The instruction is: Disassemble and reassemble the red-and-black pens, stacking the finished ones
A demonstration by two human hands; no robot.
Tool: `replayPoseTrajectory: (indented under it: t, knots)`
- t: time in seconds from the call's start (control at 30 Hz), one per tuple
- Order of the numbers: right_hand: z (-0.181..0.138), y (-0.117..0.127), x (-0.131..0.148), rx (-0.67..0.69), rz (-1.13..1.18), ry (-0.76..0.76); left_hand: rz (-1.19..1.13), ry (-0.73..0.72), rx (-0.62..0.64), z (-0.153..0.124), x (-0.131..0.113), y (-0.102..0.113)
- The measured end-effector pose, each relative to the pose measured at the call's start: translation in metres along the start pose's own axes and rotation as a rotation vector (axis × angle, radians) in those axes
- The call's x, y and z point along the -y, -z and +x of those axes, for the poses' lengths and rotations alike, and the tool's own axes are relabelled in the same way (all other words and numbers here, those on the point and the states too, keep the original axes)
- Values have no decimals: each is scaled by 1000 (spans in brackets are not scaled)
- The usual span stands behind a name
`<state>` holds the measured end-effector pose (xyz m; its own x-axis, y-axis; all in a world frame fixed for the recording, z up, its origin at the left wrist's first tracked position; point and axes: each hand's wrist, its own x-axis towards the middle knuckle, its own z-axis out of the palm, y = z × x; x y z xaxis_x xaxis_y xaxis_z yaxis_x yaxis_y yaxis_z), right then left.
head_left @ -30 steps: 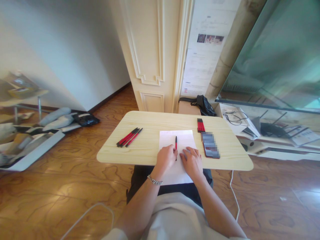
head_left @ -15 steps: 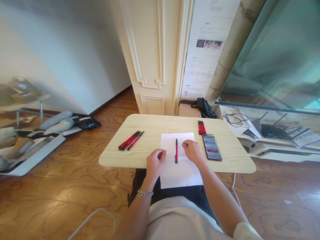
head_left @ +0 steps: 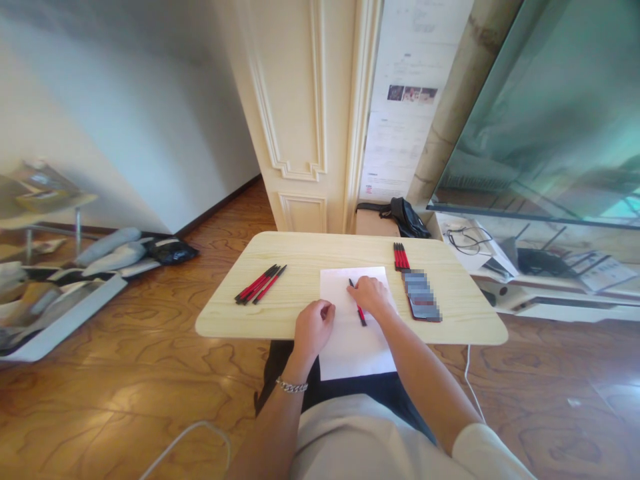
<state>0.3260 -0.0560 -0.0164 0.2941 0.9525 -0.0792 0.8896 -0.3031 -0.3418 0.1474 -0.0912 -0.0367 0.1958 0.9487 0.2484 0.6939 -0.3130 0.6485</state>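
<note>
A red-and-black pen (head_left: 361, 316) lies slanted on a white sheet of paper (head_left: 335, 353). My right hand (head_left: 373, 295) is closed around the pen's upper part, its fingertips near the black tip. The palm covers some of the barrel, while the lower end shows below. My left hand (head_left: 315, 325) rests by the paper's left edge with the fingers curled in; I see nothing in it. To the left on the table lies a loose bunch of similar pens (head_left: 261, 285). Several more pens (head_left: 401, 257) sit side by side at the back right.
A phone (head_left: 423, 297) lies on the light wooden table (head_left: 220, 320) right of the paper, just in front of the right-hand pens. Behind the table are a black bag (head_left: 411, 219) and a white box with a cable (head_left: 467, 241). A white cord (head_left: 469, 373) hangs below the right side.
My right hand has moved left onto the pen and closed on it. The pen has turned from nearly straight to a slant. My left hand has barely moved.
</note>
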Motion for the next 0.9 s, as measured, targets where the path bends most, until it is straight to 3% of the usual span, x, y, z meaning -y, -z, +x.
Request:
replayPoseTrajectory:
  t: [0.13, 0.23, 0.33, 0.43, 0.57, 0.9]
  knots:
    - [-1, 4, -10, -1, 252, 76, -117, 24, 0, 2, -6, 5]
    - [-14, 7, -15, 51, 688, 172, -294, 68, 13, 1, -18, 5]
    - [-34, 6, -15, 127, 1103, 221, -577, 118, 135, -2, -35, -5]
    - [-52, 5, -13, 227, 1317, 214, -905, 187, 229, -7, -50, -19]
    - [-59, 7, -9, 112, 1432, 155, -1093, 316, 204, -12, -61, -29]
    - [-58, 4, 8, -166, 1262, 60, -951, 319, 109, -17, -67, -35]
